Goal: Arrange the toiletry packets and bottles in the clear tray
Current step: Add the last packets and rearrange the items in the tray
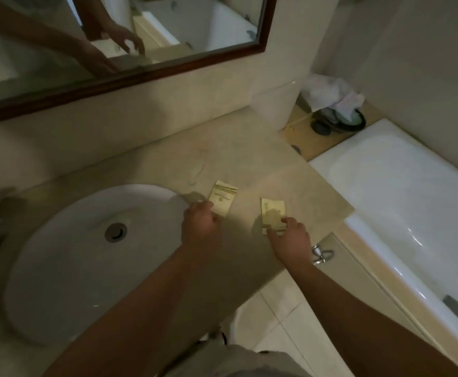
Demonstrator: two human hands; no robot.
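**Two packets in our hands at the sink**

We stand at a pale beige stone bench point(236, 156) with a white oval sink point(67, 257) set in it. Our left hand point(199, 220) pinches the near end of a small cream paper packet with gold lines point(222, 198). That grip is closed on the packet, right beside the sink's rim. Our right hand point(290, 238) pinches a second small cream paper packet point(272, 213). That grip is closed too. This packet sits a little to the right of the first one, and the two do not touch. Both packets are low over the bench; we cannot tell if they rest on it. A dark wood-framed mirror point(168, 69) hangs on the wall behind the sink. A white bathtub point(401, 202) is on the right.
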